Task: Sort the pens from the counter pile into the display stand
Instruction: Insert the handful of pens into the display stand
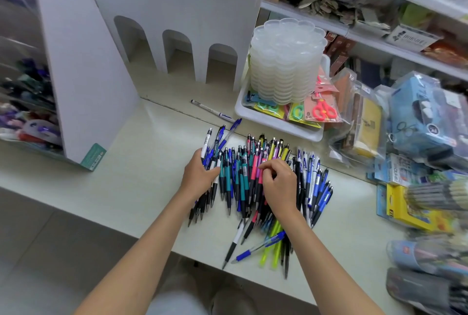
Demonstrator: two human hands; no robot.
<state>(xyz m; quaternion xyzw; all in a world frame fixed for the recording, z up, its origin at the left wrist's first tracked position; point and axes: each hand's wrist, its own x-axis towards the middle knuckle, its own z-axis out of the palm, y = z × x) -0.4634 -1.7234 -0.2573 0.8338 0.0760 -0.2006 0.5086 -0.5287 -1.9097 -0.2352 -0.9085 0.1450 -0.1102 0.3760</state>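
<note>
As the head view shows it, a loose white pen point(212, 111) lies on the counter point(141, 162) between the pile of pens point(253, 183) and the white display stand point(177, 23). The stand is at the back, well apart from the pile. A white tray point(278, 126) near the pile holds a stack of clear plastic dishes point(286, 61) and packeted scissors point(324, 109). My left hand point(200, 175) grips a bundle point(215, 152) at the pile's left edge. My right hand point(278, 185) rests curled on the pile's middle; whether it holds a pen I cannot tell.
</note>
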